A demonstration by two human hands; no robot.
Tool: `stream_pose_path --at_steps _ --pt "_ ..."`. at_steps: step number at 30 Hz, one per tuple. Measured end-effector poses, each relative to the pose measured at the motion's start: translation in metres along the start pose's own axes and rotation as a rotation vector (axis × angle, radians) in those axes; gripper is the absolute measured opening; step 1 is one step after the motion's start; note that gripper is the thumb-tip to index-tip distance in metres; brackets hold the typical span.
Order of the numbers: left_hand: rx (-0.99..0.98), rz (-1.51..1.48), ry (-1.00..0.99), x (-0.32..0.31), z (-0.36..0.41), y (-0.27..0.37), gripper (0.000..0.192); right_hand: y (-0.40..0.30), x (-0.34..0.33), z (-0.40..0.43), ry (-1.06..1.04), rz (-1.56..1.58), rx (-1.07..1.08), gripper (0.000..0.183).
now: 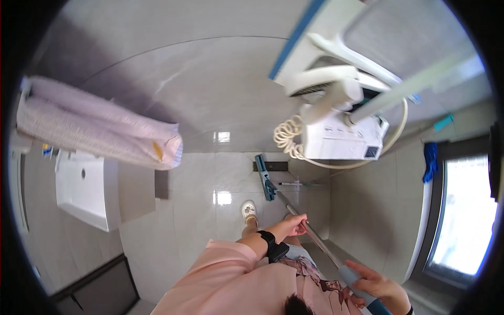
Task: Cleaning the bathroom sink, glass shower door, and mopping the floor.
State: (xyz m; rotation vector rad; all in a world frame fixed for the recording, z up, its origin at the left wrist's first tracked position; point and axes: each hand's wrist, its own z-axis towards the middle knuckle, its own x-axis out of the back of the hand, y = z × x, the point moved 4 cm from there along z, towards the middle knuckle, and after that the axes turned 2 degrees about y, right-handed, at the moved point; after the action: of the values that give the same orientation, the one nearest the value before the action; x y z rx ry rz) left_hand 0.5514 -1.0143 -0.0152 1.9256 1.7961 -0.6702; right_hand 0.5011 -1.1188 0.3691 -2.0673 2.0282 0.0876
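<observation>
A long metal mop pole [322,246] runs diagonally down from the floor toward my body. My left hand [296,225] is closed around its middle, and the forearm wears a black strap with a small device. At the upper end, my right hand [370,280] grips the blue-grey handle sleeve [351,277]. The pole's blue mop head [265,178] lies on the tiled floor, its far end by the left side of a dark floor drain [276,166]. The underside of the head is hidden.
A white washbasin [83,193] is at the left, below a hanging pink towel [98,124]. A white wall-mounted appliance [342,138] with a coiled cord juts out at upper right. A thin rod [291,184] lies near the drain. Blue gloves [430,162] hang by the window.
</observation>
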Motion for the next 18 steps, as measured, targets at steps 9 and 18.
stream_pose_path --at_steps 9,18 --pt "0.168 0.34 0.223 0.021 0.023 -0.074 0.023 0.161 -0.031 0.025 -0.203 1.019 -0.078 0.052" --pt "0.292 -0.183 0.173 0.02 0.023 -0.183 0.009 0.254 -0.062 -0.011 -0.046 0.563 0.159 0.063"
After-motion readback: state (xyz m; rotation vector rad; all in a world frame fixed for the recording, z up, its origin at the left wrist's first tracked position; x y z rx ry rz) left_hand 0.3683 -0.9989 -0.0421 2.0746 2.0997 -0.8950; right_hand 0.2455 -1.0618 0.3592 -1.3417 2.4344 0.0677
